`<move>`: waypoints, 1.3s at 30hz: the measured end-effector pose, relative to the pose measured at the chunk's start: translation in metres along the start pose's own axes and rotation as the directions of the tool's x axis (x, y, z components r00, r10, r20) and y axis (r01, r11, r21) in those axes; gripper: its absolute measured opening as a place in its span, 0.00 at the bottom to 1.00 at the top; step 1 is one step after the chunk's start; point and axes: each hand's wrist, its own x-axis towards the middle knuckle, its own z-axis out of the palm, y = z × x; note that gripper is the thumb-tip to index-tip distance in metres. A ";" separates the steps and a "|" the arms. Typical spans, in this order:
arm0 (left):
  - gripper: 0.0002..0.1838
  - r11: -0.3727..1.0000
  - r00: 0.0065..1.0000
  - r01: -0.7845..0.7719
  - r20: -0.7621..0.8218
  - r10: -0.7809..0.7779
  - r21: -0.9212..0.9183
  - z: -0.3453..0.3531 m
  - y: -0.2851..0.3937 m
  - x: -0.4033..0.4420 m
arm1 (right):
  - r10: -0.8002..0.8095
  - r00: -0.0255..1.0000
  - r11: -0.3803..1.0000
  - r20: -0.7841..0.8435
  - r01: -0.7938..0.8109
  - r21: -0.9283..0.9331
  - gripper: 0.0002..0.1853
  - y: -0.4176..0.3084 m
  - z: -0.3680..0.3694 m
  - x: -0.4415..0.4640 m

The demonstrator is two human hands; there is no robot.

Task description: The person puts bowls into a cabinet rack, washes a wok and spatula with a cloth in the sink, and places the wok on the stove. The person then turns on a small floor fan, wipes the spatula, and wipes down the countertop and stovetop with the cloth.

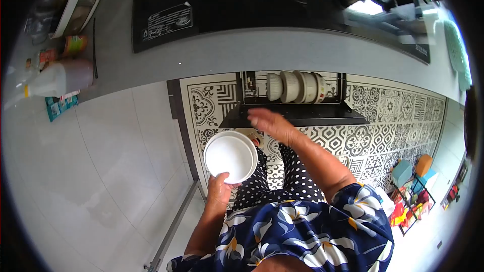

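A round white bowl [229,156] is in my left hand [220,187], gripped at its near rim with the thumb over the edge. Its inside faces up and shows nothing in it. My right hand [272,125] reaches out to the right of the bowl with its fingers stretched, holding nothing. It is over the front panel [302,115] of a pulled-out drawer; whether it touches the panel I cannot tell. Inside the drawer, several pale bowls [290,86] stand on edge in a row.
Above the drawer runs a grey counter [217,53] with a black hob [227,5]. Bottles [60,78] and a blue packet [61,106] are at the left. A black wire basket [416,201] of colourful packets stands on the patterned floor [393,141] at right.
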 end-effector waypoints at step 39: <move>0.30 0.890 0.943 -0.241 0.309 0.121 0.386 0.141 -0.026 0.025 | 0.083 0.817 0.986 -0.571 0.016 0.166 0.31 0.029 -0.089 -0.164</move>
